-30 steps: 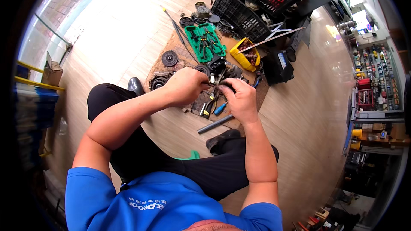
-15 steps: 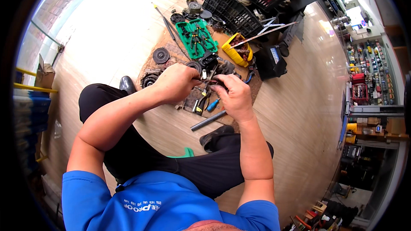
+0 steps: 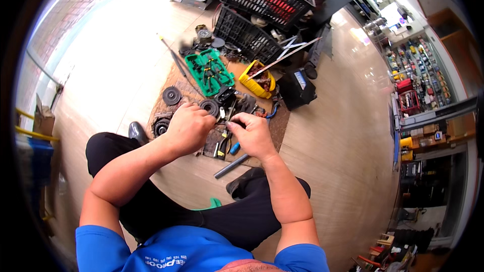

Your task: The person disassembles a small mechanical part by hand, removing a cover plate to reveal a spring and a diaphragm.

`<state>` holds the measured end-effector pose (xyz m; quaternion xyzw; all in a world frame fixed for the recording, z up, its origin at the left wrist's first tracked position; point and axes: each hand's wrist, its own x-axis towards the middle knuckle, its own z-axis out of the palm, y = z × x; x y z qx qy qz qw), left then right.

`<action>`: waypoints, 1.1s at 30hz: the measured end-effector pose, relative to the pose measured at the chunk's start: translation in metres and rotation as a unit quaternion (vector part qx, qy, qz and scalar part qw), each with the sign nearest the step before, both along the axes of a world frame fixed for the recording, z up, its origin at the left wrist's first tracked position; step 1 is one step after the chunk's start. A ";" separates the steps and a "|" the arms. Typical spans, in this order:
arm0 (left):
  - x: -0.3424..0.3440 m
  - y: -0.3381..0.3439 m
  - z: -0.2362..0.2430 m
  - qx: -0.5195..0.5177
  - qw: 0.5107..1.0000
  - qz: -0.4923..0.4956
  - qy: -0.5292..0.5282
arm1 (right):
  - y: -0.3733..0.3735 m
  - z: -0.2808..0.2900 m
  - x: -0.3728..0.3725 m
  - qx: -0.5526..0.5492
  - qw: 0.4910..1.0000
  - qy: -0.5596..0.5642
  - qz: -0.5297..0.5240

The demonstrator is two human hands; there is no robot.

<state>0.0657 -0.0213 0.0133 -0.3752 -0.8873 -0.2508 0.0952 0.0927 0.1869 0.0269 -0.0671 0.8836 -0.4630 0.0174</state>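
My left hand (image 3: 189, 128) is closed around a small dark machine part that shows between both hands above my knees. My right hand (image 3: 252, 136) pinches a thin tool or pin at that same part (image 3: 225, 116); its fingers are closed. Just beyond my hands, black round parts (image 3: 209, 106) lie on a brown cardboard mat (image 3: 278, 121). Under my hands lie pliers and a blue-handled screwdriver (image 3: 234, 147). A grey metal rod (image 3: 230, 166) rests on the floor by my right shoe.
A green tool tray (image 3: 207, 72) and a yellow bin (image 3: 256, 81) sit beyond the mat. Black plastic crates (image 3: 249, 35) stand further back, with a small black box (image 3: 297, 88) at right. Black discs (image 3: 172, 95) lie at left. Shelves of goods (image 3: 418, 65) line the right side.
Both hands stay together on the small part with only slight finger shifts. The view has tilted, so hands and floor items sit lower in the picture.
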 end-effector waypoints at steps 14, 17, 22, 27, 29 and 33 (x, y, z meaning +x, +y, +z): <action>-0.001 -0.001 0.012 0.047 0.972 0.024 -0.229 | 0.001 0.008 0.001 -0.012 0.996 0.070 0.050; 0.001 0.001 0.012 0.025 0.977 0.029 -0.208 | 0.002 0.007 0.001 0.012 0.998 0.039 0.051; -0.001 -0.002 -0.001 0.009 0.995 -0.017 -0.100 | -0.003 0.010 0.003 0.019 0.999 -0.006 0.026; 0.000 -0.001 0.000 0.023 0.991 -0.006 -0.128 | -0.003 0.005 0.001 0.016 0.999 0.035 0.019; -0.001 0.000 0.011 0.049 0.970 0.000 -0.239 | 0.000 0.005 0.000 0.041 0.994 0.092 0.043; -0.005 -0.002 0.014 0.066 0.947 0.004 -0.314 | 0.003 0.005 0.001 0.045 0.986 0.141 0.075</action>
